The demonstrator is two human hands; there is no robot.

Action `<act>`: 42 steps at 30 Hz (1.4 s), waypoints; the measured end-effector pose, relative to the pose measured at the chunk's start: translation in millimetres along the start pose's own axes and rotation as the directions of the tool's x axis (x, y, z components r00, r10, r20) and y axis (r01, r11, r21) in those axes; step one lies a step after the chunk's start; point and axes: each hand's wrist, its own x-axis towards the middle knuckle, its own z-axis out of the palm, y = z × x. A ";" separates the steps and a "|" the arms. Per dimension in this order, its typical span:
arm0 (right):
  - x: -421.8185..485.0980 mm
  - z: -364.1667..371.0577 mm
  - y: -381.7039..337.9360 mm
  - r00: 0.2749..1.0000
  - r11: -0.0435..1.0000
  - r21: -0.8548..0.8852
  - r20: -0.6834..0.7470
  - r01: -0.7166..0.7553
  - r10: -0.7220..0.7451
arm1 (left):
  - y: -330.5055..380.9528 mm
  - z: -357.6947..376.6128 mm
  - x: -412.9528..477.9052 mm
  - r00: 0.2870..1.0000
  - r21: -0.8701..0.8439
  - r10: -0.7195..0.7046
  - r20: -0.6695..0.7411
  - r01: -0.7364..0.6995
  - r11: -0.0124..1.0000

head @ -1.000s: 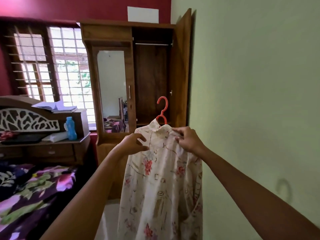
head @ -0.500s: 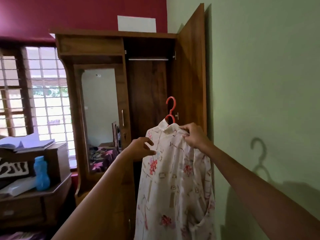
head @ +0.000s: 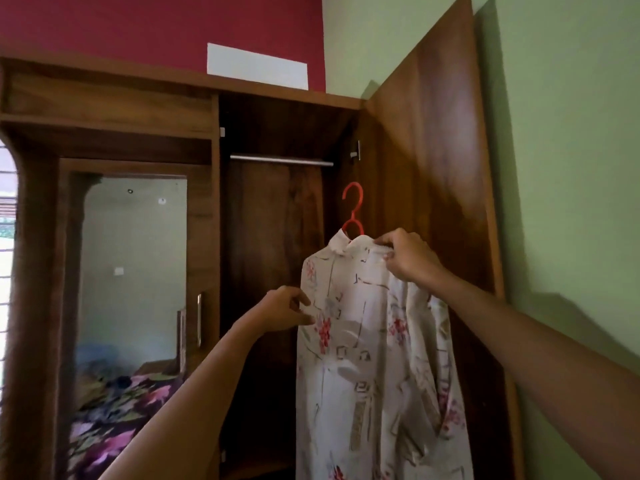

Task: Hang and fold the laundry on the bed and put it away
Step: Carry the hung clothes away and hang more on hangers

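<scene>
A white floral shirt [head: 367, 348] hangs on a red plastic hanger [head: 353, 209], whose hook sticks up above the collar. My right hand [head: 408, 259] grips the shirt's right shoulder near the collar. My left hand [head: 285, 310] pinches the shirt's left edge lower down. The shirt is held up in front of the open wardrobe compartment [head: 273, 271], below its metal rail [head: 280, 160]. The hook sits below the rail and to its right, apart from it.
The wardrobe's open door [head: 429, 168] stands against the green wall on the right. A mirror door [head: 133, 271] on the left reflects a floral bedspread. A white box [head: 258, 65] lies on top of the wardrobe.
I have come closer to the wardrobe and the view has tilted up. Both hands have raised the shirt and hanger toward the rail; the headboard shelf and blue bottle have left the view.
</scene>
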 end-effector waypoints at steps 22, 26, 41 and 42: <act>318.4 117.5 -12.7 0.936 0.808 -0.588 -0.266 0.033 -0.232 | -89.4 -57.4 364.8 0.967 -0.141 0.233 -0.101 -0.245 0.959; 364.1 132.7 -6.1 0.908 0.719 -0.694 -0.285 0.025 -0.307 | -99.2 -56.7 412.3 0.961 -0.137 0.232 -0.153 -0.253 0.958; 462.9 173.5 3.1 0.876 0.567 -0.823 -0.292 -0.027 -0.383 | -124.4 -49.3 502.4 0.910 -0.154 0.299 -0.287 -0.352 0.923; 462.2 173.8 4.2 0.884 0.558 -0.829 -0.278 -0.024 -0.376 | -124.5 -47.1 503.2 0.914 -0.147 0.289 -0.285 -0.339 0.929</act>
